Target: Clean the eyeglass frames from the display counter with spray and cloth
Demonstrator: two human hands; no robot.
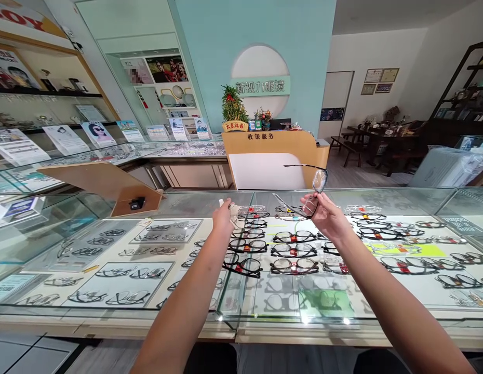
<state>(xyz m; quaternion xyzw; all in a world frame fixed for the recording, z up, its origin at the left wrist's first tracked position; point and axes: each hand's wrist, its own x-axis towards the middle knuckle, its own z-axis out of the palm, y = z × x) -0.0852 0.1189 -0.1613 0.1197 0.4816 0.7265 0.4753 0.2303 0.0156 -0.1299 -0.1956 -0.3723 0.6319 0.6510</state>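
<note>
My right hand [330, 217] grips a pair of dark-framed eyeglasses [320, 179] near the middle of the frame. The glasses are turned on end above the counter, their arms unfolded and pointing left. My left hand [223, 217] is closed on a crumpled beige cloth [235, 215], its fingers partly hidden behind the hand. A small white piece sticks up beside the thumb. Cloth and glasses are apart. Beneath both hands, rows of glasses [293, 251] with orange-red tags show in the glass display counter [247, 306].
A wooden board stand [105, 182] leans at the left on the counter. Across the aisle stand another display counter [187, 150] and a wooden cashier desk [270, 161] bearing plants. A plastic-wrapped grey case [444, 166] is at the right. Dark furniture [381, 137] stands behind it.
</note>
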